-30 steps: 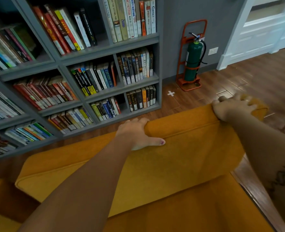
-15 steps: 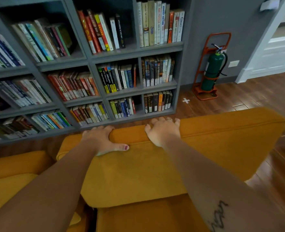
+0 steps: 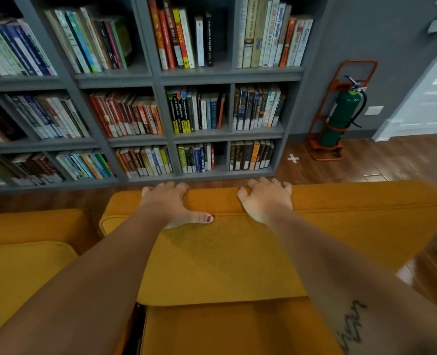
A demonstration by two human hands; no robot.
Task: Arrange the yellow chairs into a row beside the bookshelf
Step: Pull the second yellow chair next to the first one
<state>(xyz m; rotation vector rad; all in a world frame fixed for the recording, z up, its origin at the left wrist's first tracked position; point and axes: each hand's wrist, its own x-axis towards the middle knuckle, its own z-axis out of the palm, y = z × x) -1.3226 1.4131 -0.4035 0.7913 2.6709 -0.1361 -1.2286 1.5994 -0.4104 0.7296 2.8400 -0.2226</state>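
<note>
We face one far grey bookshelf (image 3: 158, 79). Two yellow chairs sit near it: the middle chair (image 3: 225, 252) and, seemingly, a cropped left chair (image 3: 20, 265). One fire extinguisher (image 3: 340, 119) stands far right. Our left hand (image 3: 168, 203) and right hand (image 3: 266, 198) grip the middle chair's backrest, fingers curled over.

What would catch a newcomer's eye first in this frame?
The left hand and right hand grip the top edge of the yellow chair at centre, a second yellow chair at its left. Behind stands the grey bookshelf packed with books, with a green fire extinguisher by the wall at right.
</note>
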